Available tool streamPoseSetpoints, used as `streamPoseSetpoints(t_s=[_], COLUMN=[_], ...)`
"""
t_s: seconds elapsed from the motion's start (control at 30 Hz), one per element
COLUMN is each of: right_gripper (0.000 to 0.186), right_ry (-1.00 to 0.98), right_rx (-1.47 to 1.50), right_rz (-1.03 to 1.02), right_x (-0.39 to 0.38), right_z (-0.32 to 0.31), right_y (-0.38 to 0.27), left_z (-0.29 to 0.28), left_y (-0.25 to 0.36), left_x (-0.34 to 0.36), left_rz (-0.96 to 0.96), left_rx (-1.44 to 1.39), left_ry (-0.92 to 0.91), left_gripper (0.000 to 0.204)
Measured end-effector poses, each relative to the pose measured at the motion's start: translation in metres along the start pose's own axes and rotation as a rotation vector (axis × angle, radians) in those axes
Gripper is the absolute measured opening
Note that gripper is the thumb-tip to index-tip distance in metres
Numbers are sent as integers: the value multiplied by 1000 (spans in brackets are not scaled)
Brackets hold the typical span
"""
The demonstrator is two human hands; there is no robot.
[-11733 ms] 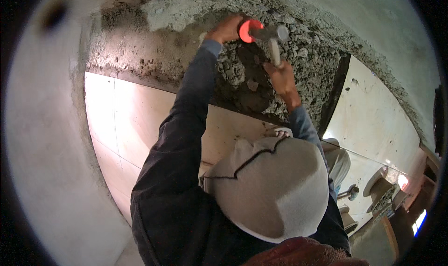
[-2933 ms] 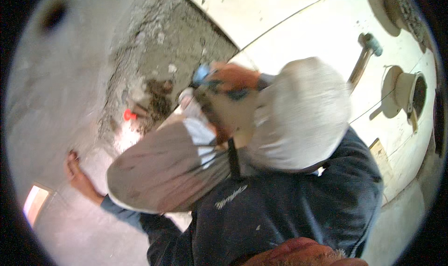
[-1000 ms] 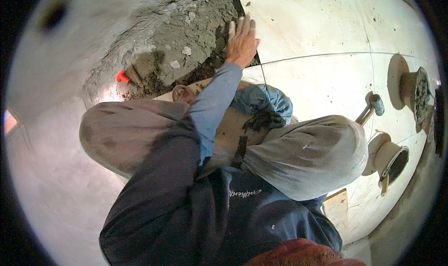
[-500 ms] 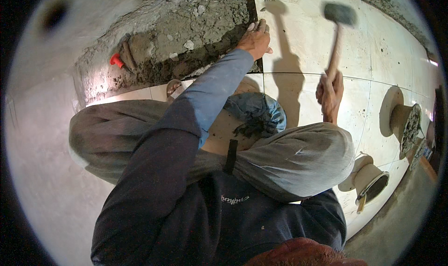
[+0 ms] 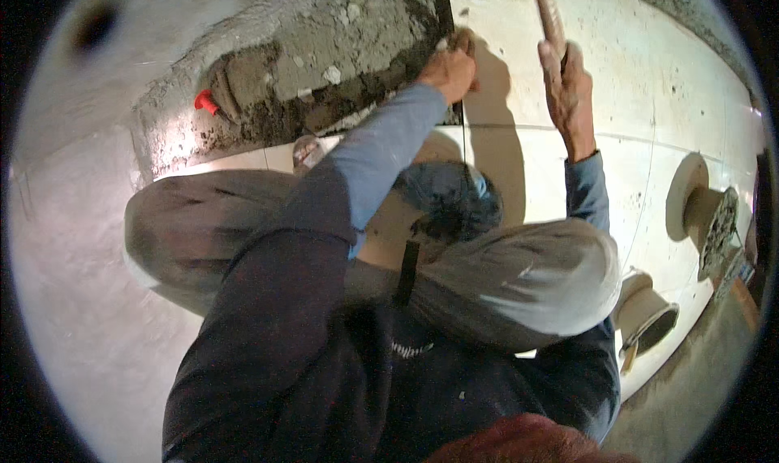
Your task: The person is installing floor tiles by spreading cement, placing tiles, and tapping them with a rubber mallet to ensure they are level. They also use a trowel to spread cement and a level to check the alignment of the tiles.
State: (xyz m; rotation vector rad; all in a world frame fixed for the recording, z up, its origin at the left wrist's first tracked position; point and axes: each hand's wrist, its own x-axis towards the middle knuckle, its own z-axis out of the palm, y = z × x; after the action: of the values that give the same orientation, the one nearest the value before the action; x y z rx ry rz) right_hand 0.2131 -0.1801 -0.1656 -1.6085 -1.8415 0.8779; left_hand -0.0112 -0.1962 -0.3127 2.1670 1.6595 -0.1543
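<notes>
My right hand [image 5: 570, 98] is closed round the wooden handle of a mallet [image 5: 548, 12], raised over the tiles; its head is past the top edge of the view. My left hand [image 5: 450, 67] rests at the edge of a large cream floor tile [image 5: 600, 65], where the tile meets the bed of grey mortar [image 5: 312, 53]. Its fingers look spread over that edge and partly bent, with no tool in them. Between my legs lies a crumpled blue thing [image 5: 450, 195] with dark smears.
A red-handled tool [image 5: 206, 102] lies on the mortar at the left by the wall [image 5: 73, 187]. Two round containers stand at the right: one crusted with mortar [image 5: 707, 219], the other with a stick at its rim [image 5: 649, 321]. My bent knees frame the near side.
My right hand has moved farther away and slightly left, taking the mallet's head out of view. The left hand stays at the tile edge, its fingers slightly shifted.
</notes>
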Motion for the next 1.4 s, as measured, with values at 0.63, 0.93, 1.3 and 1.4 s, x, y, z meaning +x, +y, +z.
streamPoseSetpoints(t_s=[0.63,0.93,1.3,1.4], right_gripper=[39,42,41,44], right_ry=[-91,-54,-157,5], right_rx=[-150,-277,-140,-164], right_rz=[-109,-216,-133,-183], right_x=[46,71,68,44], right_z=[43,76,60,63], right_y=[60,81,40,23], left_z=[-46,-46,-42,-37], left_y=[26,28,21,18], left_x=[-7,0,-3,8], left_rz=[27,43,-34,-40], left_rx=[56,-56,-25,12], left_ry=[-32,-40,-96,-111], left_gripper=[64,55,50,55])
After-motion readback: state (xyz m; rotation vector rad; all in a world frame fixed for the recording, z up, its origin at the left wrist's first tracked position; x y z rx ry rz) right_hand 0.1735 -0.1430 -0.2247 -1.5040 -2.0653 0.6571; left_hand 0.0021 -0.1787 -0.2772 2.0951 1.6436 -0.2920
